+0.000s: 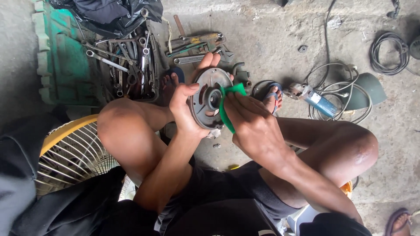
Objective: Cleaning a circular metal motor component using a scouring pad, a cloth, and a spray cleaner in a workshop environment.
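- The right hand (256, 126) has its fingers (238, 101) closed on a small green abrasive pad (226, 109), folded and pinched, pressing it against the face of a round grey metal motor cover (210, 97) near its central bearing hole.
- The left hand (188, 109) grips the cover by its rim: thumb over the near edge, the other fingers wrapped behind, tips showing above the top edge. The cover is held upright in the air between the knees, above the concrete floor (271, 39), tilted a little toward the camera.
- To do this well, I judge the left grip should stay firm on the rim so the disc does not turn under the rubbing, with the thumb kept off the surface being cleaned.
- The pad works best with short strokes following the ring around the hole, the fold refreshed as it loads with grime; the raised ribs could catch fingertips, so pressure should go through the pad.
- Beyond the hands: a heap of spanners (127, 61) lies on the floor to the left, pliers and wrenches (197, 46) just above the cover, an angle grinder (313, 98) with coiled cable to the right, and a yellow fan guard (70, 153) by the left knee.
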